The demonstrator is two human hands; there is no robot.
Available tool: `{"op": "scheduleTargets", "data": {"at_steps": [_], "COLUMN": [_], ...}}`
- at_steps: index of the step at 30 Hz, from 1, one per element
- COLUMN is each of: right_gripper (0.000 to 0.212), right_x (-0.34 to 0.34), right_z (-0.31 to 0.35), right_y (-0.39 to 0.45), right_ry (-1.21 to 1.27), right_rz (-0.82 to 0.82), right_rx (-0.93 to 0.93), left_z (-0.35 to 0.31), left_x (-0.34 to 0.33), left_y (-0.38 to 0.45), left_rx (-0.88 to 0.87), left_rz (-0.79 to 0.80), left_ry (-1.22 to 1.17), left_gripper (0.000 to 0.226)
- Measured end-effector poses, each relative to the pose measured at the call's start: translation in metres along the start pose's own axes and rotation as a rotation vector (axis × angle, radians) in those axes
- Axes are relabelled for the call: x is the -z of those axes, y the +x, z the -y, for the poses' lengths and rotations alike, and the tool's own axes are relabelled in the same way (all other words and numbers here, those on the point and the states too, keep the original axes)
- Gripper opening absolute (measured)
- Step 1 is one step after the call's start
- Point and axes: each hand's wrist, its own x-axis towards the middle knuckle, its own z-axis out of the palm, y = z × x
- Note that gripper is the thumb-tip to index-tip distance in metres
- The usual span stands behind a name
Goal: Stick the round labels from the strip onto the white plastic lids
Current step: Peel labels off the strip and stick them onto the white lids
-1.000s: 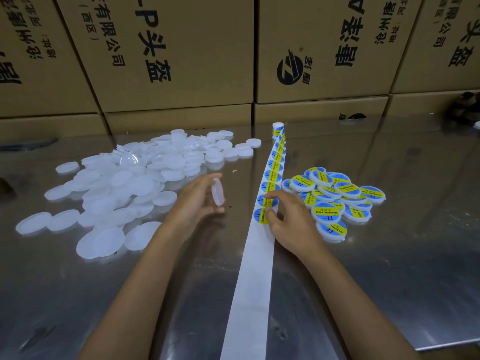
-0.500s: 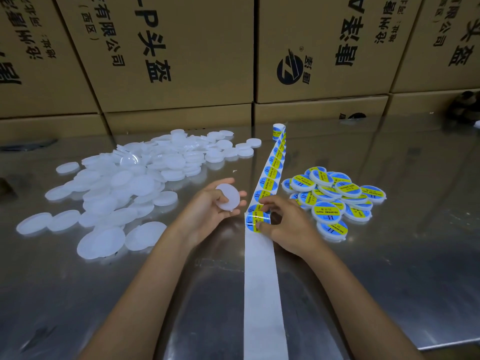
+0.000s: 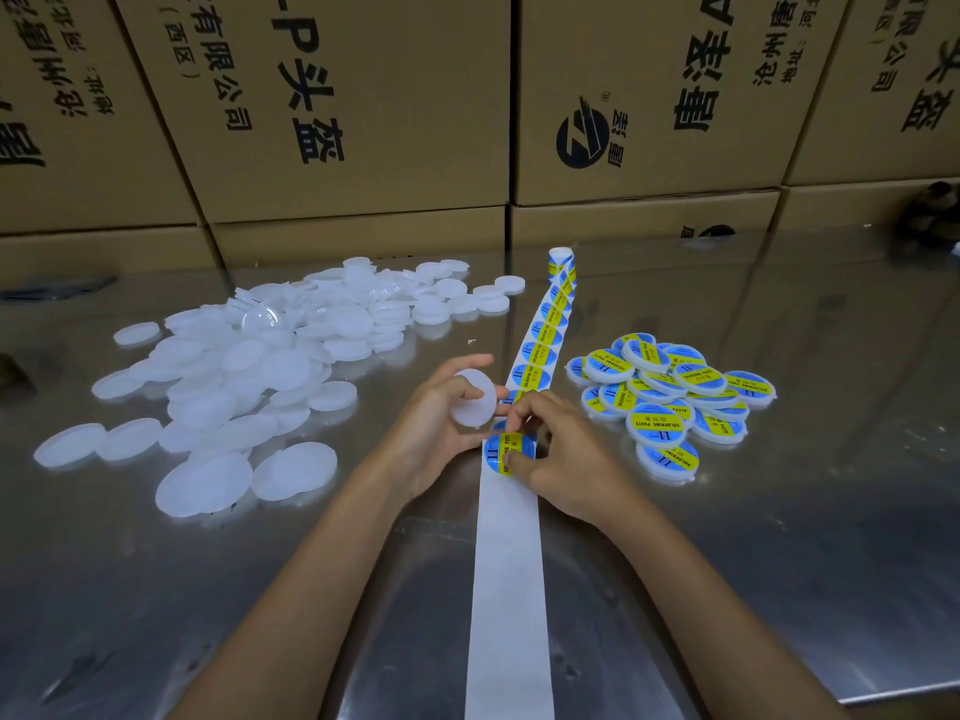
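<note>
On the left of the shiny metal worktop, a large heap of bare white lids is lying spread out and overlapping, none of them labelled yet, so by the look of it most of the job is still waiting. Nearer the middle, the left hand is holding one bare lid up off the surface, its fingers and thumb curled round the rim, with the flat face turned toward the strip. Just beside it, the label strip is running from a small roll at the back toward the person, its near stretch showing only blank white backing, which suggests those labels are already used. The right hand is pinching the nearest round label at the end of the printed run, apparently peeling it free. On the right, a smaller pile of labelled lids is sitting finished, far fewer than the bare ones.
</note>
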Motion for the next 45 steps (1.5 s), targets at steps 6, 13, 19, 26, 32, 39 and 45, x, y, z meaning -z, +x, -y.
{"op": "scheduleTargets", "data": {"at_steps": [6, 13, 19, 26, 32, 39, 45], "right_gripper": [0.027, 0.022, 0.022, 0.025, 0.028, 0.031, 0.028], "right_x": [0.005, 0.014, 0.012, 0.008, 0.005, 0.0, -0.001], "right_z": [0.009, 0.008, 0.008, 0.012, 0.015, 0.008, 0.003], "right_y": [0.005, 0.008, 0.008, 0.007, 0.006, 0.007, 0.004], "right_ry": [0.467, 0.832, 0.795, 0.645, 0.532, 0.398, 0.15], "right_rz": [-0.112, -0.258, -0.244, -0.25, -0.252, -0.291, -0.339], "right_rx": [-0.192, -0.313, -0.323, -0.183, -0.091, -0.059, 0.006], "left_z": [-0.002, -0.013, -0.012, -0.009, -0.008, -0.003, -0.002], "left_x": [-0.004, -0.006, -0.013, -0.024, -0.029, -0.031, -0.032], "left_y": [-0.003, -0.008, -0.014, -0.017, -0.016, -0.014, -0.015], "left_rx": [-0.015, 0.006, 0.126, 0.207, 0.195, 0.179, 0.157], "left_rz": [-0.035, -0.136, -0.054, 0.101, 0.127, 0.155, 0.164], "left_ry": [0.052, 0.208, -0.209, -0.407, -0.407, -0.408, -0.368], "left_gripper": [0.033, 0.024, 0.034, 0.035, 0.036, 0.038, 0.037]}}
